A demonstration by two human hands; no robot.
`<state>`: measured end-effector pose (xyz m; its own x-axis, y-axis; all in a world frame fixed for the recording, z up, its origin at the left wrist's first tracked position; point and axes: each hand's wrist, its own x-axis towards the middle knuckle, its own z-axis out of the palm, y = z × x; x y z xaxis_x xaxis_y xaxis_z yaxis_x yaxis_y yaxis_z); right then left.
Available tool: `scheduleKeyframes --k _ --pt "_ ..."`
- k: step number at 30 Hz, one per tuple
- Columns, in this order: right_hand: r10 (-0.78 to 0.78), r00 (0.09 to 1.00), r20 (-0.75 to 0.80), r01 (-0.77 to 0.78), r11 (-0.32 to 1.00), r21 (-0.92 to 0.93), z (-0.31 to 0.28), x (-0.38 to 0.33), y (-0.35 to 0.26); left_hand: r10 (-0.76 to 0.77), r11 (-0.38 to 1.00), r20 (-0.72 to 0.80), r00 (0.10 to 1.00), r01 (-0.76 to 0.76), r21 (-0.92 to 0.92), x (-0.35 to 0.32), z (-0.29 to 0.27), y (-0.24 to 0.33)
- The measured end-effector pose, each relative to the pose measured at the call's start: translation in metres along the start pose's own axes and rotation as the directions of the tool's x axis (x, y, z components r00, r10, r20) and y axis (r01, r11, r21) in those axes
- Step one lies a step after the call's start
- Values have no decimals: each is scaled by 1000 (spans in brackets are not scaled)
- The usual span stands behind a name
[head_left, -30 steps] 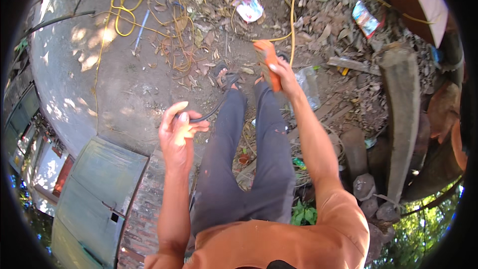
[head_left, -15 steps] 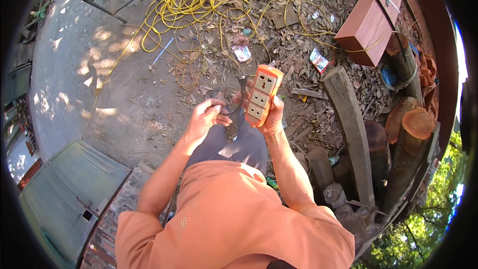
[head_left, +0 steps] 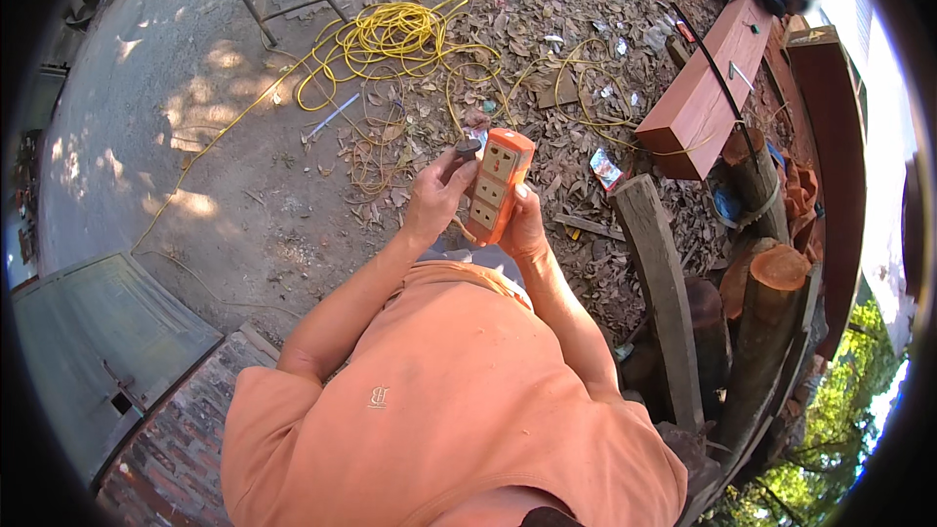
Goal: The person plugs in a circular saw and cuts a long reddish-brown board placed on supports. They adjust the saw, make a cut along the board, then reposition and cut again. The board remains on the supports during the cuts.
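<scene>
An orange three-socket power strip [head_left: 499, 185] stood out in front of the person's chest, in the right hand [head_left: 525, 224], whose grip was clamped on its right side, with the thumb along the edge. Its long axis ran away from the body, leaning a little to the right: the near end pointed back at the waist, the far end toward the leaf-strewn ground. The socket face was turned up and slightly leftward, its three cream, squarish plates lined up along the length. The casing looked like smooth, hard plastic with rounded corners.

The left hand [head_left: 436, 193] had its grip closed on a dark plug [head_left: 468, 149], its blunt head just beside the strip's far socket; whether they touched could not be told.

Beyond lay a tangled coil of glossy yellow cord [head_left: 390, 31] on bare earth and brittle brown leaves [head_left: 522, 24]. To the right were a squared, reddish-brown beam [head_left: 695, 93], a rough grey timber post [head_left: 659, 283] and a round log [head_left: 779, 268] with a pale orange sawn end.
</scene>
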<state>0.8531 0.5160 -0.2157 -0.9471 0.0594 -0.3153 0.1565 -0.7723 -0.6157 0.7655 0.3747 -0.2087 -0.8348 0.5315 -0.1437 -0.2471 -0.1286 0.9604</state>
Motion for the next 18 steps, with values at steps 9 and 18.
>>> scheduleKeyframes --k 9,18 --pt "-23 987 -157 -12 977 -215 -11 -6 -24 -10 983 54 998 0 184 -11 -32 42" --pt "-126 992 17 123 918 -377 -21 -5 -13 87 640 184 979 -196 743 -35 -25 47"
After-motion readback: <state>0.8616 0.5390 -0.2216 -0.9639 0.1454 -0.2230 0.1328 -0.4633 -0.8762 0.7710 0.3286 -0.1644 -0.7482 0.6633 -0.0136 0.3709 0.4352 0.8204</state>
